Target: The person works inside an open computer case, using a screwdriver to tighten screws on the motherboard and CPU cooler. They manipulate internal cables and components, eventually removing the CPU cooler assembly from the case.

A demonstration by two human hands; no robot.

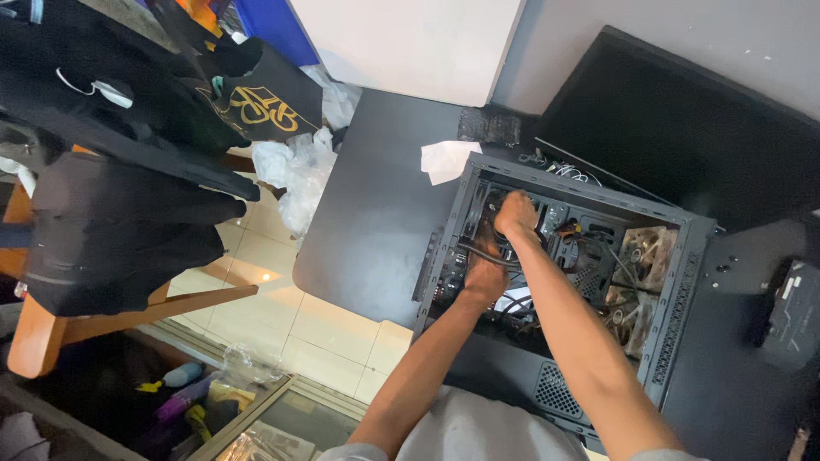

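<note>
The case (pixel 675 282) lies open on the table (pixel 367 213), both hands inside it. The right hand (pixel 516 213) is behind the left hand (pixel 485 275). A paper (pixel 448 160) lies behind the case, fans (pixel 641 273) at its right.

A matt dark-grey metal computer case (pixel 675 282), its walls perforated, lay open on a smooth, matt black panel (pixel 367 213), with translucent, dusty plastic fans (pixel 641 265) at three o'clock. At eleven o'clock lay crumpled white paper (pixel 446 160); at nine, glossy pale floor tiles (pixel 282 316), crinkled plastic bags (pixel 299 175), black cloth garments (pixel 120 222) and a bare wooden frame (pixel 34 333).
</note>
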